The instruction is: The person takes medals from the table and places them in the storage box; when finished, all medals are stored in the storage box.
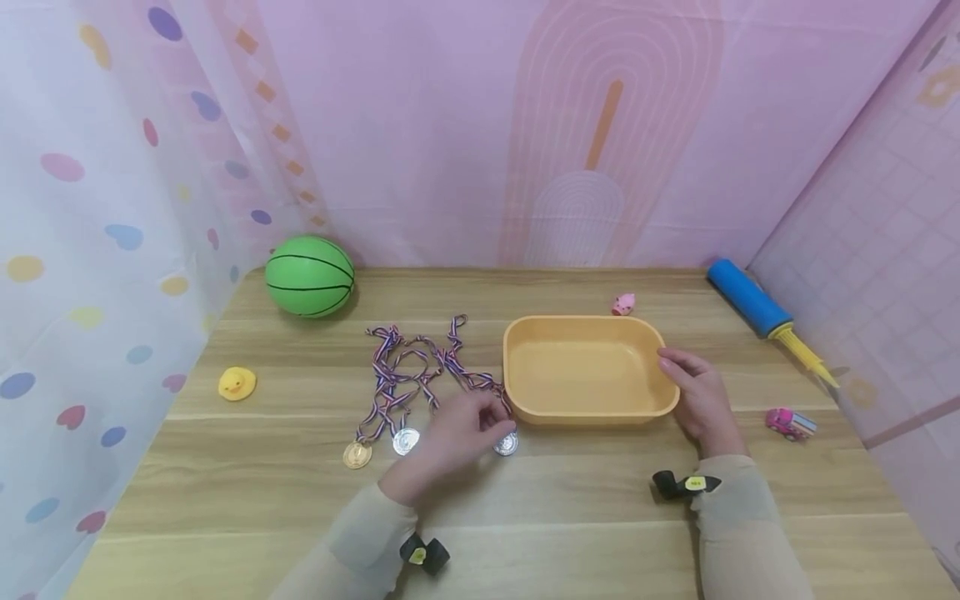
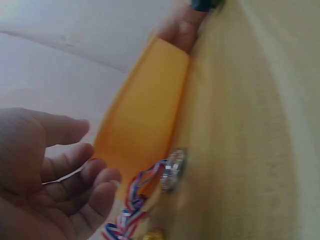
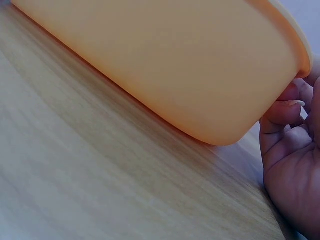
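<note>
A yellow-orange plastic basin (image 1: pixel 585 367) stands on the table. My right hand (image 1: pixel 701 396) grips its right rim, and in the right wrist view curled fingers (image 3: pixel 285 112) sit under the lip. Left of the basin, my left hand (image 1: pixel 461 429) hovers near a silver medal (image 1: pixel 506 443), its fingers loosely bent with nothing between them. The left wrist view shows that medal (image 2: pixel 173 170) with its striped ribbon (image 2: pixel 132 197) beside the basin. Another silver medal (image 1: pixel 406 442) and a gold medal (image 1: pixel 357 454) lie farther left, their striped ribbons (image 1: pixel 386 367) tangled behind them.
A green ball (image 1: pixel 310 277) sits at the back left, with a yellow rubber duck (image 1: pixel 237 383) in front. Behind the basin is a small pink pig (image 1: pixel 623 304). At right lie a blue hand pump (image 1: pixel 750 297) and a pink toy truck (image 1: pixel 791 423). Curtains (image 1: pixel 420 133) border the table.
</note>
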`<state>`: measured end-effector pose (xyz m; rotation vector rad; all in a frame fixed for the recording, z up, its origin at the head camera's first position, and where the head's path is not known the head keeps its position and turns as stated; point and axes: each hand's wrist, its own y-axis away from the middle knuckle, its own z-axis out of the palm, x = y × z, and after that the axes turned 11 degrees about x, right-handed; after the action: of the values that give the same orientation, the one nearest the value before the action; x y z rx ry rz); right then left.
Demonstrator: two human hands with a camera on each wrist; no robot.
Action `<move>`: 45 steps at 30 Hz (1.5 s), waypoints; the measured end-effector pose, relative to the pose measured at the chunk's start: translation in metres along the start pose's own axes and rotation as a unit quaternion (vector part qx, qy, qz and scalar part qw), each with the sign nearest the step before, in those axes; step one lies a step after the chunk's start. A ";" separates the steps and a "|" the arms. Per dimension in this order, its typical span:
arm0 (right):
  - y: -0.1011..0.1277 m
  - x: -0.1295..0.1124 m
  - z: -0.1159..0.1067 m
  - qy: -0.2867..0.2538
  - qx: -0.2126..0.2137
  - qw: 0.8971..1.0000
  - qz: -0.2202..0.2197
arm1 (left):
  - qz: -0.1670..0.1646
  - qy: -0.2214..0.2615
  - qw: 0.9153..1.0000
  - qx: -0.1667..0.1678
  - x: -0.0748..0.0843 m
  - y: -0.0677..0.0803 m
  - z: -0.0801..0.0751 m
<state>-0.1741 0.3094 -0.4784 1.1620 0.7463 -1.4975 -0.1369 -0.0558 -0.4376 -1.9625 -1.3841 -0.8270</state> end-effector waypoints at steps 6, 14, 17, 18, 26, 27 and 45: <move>0.000 0.000 0.001 0.000 -0.005 1.000 0.004 | 0.011 -0.033 0.999 -0.025 -0.012 -0.001 0.012; -0.002 0.000 0.000 -0.004 -0.011 1.000 0.001 | 0.017 -0.074 0.997 -0.029 -0.021 -0.003 0.019; -0.001 0.000 0.000 -0.003 -0.008 1.000 0.002 | 0.030 -0.099 0.994 -0.028 -0.023 -0.003 0.021; 0.000 0.000 0.000 -0.005 -0.007 1.000 0.002 | 0.031 -0.107 0.993 -0.027 -0.023 -0.003 0.022; 0.000 -0.001 -0.001 -0.020 -0.012 1.000 -0.003 | 0.042 -0.145 0.988 -0.021 -0.019 -0.003 0.024; 0.000 -0.001 -0.001 -0.019 -0.013 1.000 -0.004 | 0.043 -0.148 0.988 -0.020 -0.018 -0.003 0.024; 0.002 0.000 0.000 -0.020 -0.015 1.000 -0.005 | 0.021 -0.165 0.986 -0.022 -0.015 0.000 0.024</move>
<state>-0.1722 0.3088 -0.4784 1.1037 0.7454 -1.5102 -0.1372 -0.0462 -0.4646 -2.2286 -1.5123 -0.5325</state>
